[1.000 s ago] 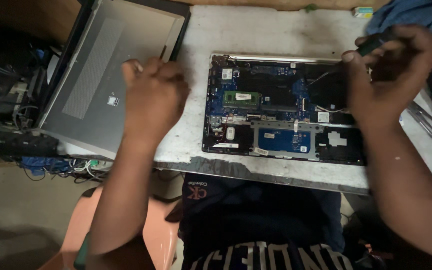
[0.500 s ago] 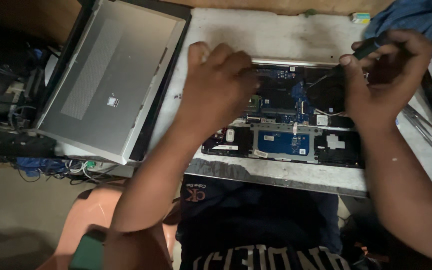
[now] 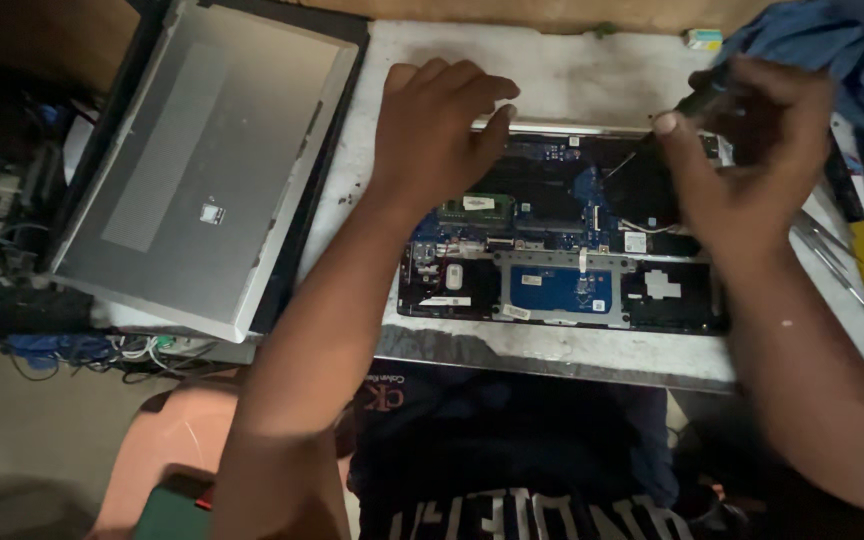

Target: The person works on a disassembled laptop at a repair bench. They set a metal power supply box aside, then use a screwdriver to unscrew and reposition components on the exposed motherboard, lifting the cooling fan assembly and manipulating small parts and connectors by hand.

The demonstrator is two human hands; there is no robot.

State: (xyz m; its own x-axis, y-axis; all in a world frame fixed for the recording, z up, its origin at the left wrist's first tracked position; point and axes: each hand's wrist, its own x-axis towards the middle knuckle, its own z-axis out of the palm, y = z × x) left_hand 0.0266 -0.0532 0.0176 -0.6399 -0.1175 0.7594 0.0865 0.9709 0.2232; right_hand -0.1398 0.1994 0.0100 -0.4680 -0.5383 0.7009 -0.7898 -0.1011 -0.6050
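**Bare board under two hands: slip and scratch risk**

Opened laptop base point(image 3: 562, 235) lies on the white worktable point(image 3: 572, 60). Left hand point(image 3: 437, 125) rests flat, fingers spread, empty, on the base's upper left corner. Right hand point(image 3: 742, 150) pinches a dark screwdriver point(image 3: 697, 100) over the upper right corner. Judgement: a tip slip could gouge the blue circuit board or snag the thin wires; pressure from the left palm could flex the board. Removed silver cover point(image 3: 202, 170) sits left of the base, overhanging the table edge, and could slide off.

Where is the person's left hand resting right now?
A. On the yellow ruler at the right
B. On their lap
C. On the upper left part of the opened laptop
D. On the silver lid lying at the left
C: the left hand lies spread over the opened laptop, its fingertips at the top edge.
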